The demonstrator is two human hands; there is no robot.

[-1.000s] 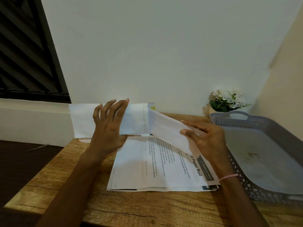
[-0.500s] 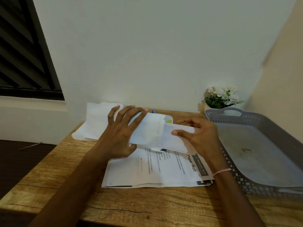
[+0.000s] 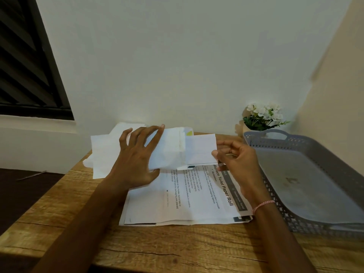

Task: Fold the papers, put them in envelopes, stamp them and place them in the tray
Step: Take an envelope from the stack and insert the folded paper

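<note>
Envelope [image 3: 171, 148] held over printed sheets [image 3: 177, 203] on the surface [image 3: 177, 249], clamped between spread fingers above and thumb below of left hand [image 3: 137, 160]. Folded paper [image 3: 200, 149] partway into its mouth at 3 o'clock, pinched at the outer edge by right hand [image 3: 238, 162]. Gray tray [image 3: 307, 186] farther toward 3 o'clock.

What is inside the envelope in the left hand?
A folded paper sits partly inside the envelope, its right part sticking out and pinched by the right hand. The inserted part is covered, so its depth cannot be seen.
</note>
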